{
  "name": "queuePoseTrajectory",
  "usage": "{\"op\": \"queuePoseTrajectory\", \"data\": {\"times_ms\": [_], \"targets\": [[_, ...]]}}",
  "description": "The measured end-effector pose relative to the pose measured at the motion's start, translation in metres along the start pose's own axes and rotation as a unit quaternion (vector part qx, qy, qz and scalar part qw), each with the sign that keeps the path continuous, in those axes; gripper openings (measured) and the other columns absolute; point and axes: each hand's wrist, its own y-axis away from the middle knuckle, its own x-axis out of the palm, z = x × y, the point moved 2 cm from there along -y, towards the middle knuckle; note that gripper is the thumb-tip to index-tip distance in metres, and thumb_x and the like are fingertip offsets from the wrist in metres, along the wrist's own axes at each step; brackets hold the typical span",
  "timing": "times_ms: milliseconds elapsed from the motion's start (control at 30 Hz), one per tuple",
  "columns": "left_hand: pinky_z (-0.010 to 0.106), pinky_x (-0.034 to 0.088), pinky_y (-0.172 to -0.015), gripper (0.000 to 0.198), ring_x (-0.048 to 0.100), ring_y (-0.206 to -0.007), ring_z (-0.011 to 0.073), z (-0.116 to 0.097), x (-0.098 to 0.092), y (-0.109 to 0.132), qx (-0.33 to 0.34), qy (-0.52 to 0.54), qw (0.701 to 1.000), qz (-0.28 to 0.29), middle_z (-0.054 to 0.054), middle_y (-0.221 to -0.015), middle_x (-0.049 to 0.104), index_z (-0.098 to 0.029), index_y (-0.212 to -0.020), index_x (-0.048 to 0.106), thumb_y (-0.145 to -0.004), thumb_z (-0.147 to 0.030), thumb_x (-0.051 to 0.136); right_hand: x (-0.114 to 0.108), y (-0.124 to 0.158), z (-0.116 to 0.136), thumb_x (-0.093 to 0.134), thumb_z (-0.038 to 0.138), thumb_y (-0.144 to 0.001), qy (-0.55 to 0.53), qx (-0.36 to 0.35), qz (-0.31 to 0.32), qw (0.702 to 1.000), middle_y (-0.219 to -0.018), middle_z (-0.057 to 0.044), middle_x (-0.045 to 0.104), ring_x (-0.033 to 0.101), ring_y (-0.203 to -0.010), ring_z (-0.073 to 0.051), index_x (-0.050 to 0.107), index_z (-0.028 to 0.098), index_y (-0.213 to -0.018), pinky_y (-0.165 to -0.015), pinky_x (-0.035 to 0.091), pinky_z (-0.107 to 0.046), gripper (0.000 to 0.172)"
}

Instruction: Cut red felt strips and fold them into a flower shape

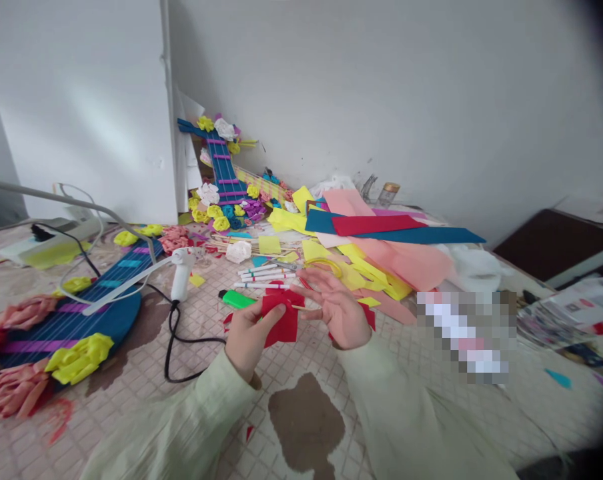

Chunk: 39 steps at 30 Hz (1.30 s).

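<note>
My left hand [251, 333] is closed on a square of red crepe paper [284, 323], its thumb pressed on the paper's face. A thin wooden stick [305, 308] runs from the red paper's right edge toward my right hand [345, 313]. The stick's end lies between the thumb and fingers of that hand, while its other fingers stretch out to the left. More red paper [369, 319] lies on the table behind my right hand. Just beyond my left hand is a bright green utility knife [237, 299], partly covered.
A white hot glue gun [180, 275] with a black cord stands to the left, beside a blue paper guitar [116, 293] with paper flowers. White markers [261, 273] and strips of coloured crepe paper [396, 233] lie beyond. Another decorated guitar [222, 167] leans at the back.
</note>
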Motion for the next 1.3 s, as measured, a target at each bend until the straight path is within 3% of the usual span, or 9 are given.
{"op": "queuePoseTrajectory", "data": {"times_ms": [133, 300, 500, 667, 767, 1000, 1167, 1233, 1300], "targets": [[0.022, 0.045, -0.049, 0.022, 0.056, -0.050, 0.0122, -0.003, 0.004, 0.004, -0.026, 0.037, 0.999, 0.000, 0.003, -0.060, 0.065, -0.012, -0.067, 0.066, -0.051, -0.027, 0.070, -0.007, -0.001, 0.002, 0.049, 0.021, -0.070, 0.111, -0.044, -0.041, 0.992, -0.105, -0.006, 0.053, 0.052, -0.094, -0.021, 0.053, 0.021, -0.098, -0.058, 0.052, -0.028, 0.028], [0.021, 0.044, -0.047, 0.022, 0.055, -0.048, 0.0117, -0.005, 0.005, 0.005, -0.044, 0.047, 0.998, 0.014, 0.003, -0.061, 0.065, -0.012, -0.069, 0.067, -0.051, -0.024, 0.070, -0.004, 0.001, 0.009, 0.054, 0.022, -0.072, 0.308, -0.142, 0.007, 0.941, -0.093, -0.005, 0.056, 0.052, -0.092, -0.018, 0.062, 0.021, -0.087, -0.074, 0.047, -0.031, 0.017], [0.023, 0.044, -0.051, 0.023, 0.056, -0.053, 0.0127, -0.002, 0.004, 0.005, -0.042, 0.013, 0.996, 0.074, 0.004, -0.063, 0.065, -0.013, -0.072, 0.067, -0.054, -0.026, 0.068, -0.003, -0.001, 0.006, 0.059, 0.021, -0.071, 0.394, -0.185, 0.026, 0.900, -0.092, -0.004, 0.056, 0.053, -0.088, -0.015, 0.063, 0.022, -0.090, -0.080, 0.043, -0.032, 0.020], [0.022, 0.043, -0.049, 0.023, 0.053, -0.051, 0.0119, -0.004, 0.006, 0.008, -0.002, -0.045, 0.995, 0.093, 0.004, -0.062, 0.063, -0.012, -0.074, 0.067, -0.056, -0.025, 0.066, -0.005, -0.003, 0.004, 0.061, 0.022, -0.068, 0.373, -0.149, -0.009, 0.916, -0.075, -0.003, 0.060, 0.055, -0.075, -0.015, 0.065, 0.019, -0.072, -0.070, 0.045, -0.029, 0.007], [0.020, 0.041, -0.049, 0.026, 0.051, -0.051, 0.0101, -0.007, 0.008, 0.011, 0.015, -0.076, 0.990, 0.122, 0.003, -0.065, 0.063, -0.013, -0.083, 0.066, -0.060, -0.024, 0.064, -0.012, -0.004, 0.003, 0.059, 0.028, -0.069, 0.321, -0.100, -0.067, 0.939, -0.067, -0.002, 0.060, 0.055, -0.065, -0.013, 0.063, 0.016, -0.069, -0.060, 0.045, -0.026, 0.012], [0.020, 0.042, -0.048, 0.024, 0.053, -0.050, 0.0108, -0.004, 0.007, 0.006, -0.046, -0.021, 0.993, 0.106, 0.004, -0.062, 0.063, -0.011, -0.077, 0.066, -0.059, -0.027, 0.066, -0.018, -0.003, 0.014, 0.060, 0.038, -0.066, 0.248, -0.042, -0.164, 0.954, -0.046, 0.004, 0.048, 0.039, -0.038, -0.007, 0.056, 0.015, -0.067, -0.037, 0.032, -0.021, 0.023], [0.023, 0.045, -0.050, 0.019, 0.056, -0.054, 0.0132, -0.003, 0.005, 0.004, -0.065, 0.028, 0.993, 0.099, 0.005, -0.063, 0.064, -0.011, -0.067, 0.064, -0.057, -0.027, 0.067, -0.021, 0.063, 0.052, 0.046, 0.040, -0.077, 0.352, -0.056, -0.143, 0.923, -0.047, 0.001, 0.043, 0.040, -0.044, -0.010, 0.043, 0.019, -0.051, -0.044, 0.033, -0.025, 0.034], [0.023, 0.045, -0.050, 0.019, 0.056, -0.054, 0.0139, -0.004, 0.006, 0.005, -0.062, 0.034, 0.992, 0.101, 0.005, -0.064, 0.064, -0.011, -0.066, 0.063, -0.057, -0.027, 0.066, -0.043, 0.112, 0.057, 0.043, 0.043, -0.077, 0.429, 0.018, -0.129, 0.894, -0.047, -0.001, 0.042, 0.041, -0.045, -0.012, 0.041, 0.021, -0.049, -0.044, 0.034, -0.026, 0.035], [0.024, 0.045, -0.049, 0.020, 0.056, -0.054, 0.0143, -0.004, 0.007, 0.006, -0.063, 0.035, 0.992, 0.101, 0.005, -0.064, 0.064, -0.010, -0.066, 0.062, -0.057, -0.027, 0.066, -0.078, 0.165, 0.050, 0.044, 0.049, -0.073, 0.502, 0.146, -0.088, 0.848, -0.045, -0.003, 0.044, 0.044, -0.042, -0.013, 0.042, 0.024, -0.046, -0.041, 0.035, -0.026, 0.037]]}}
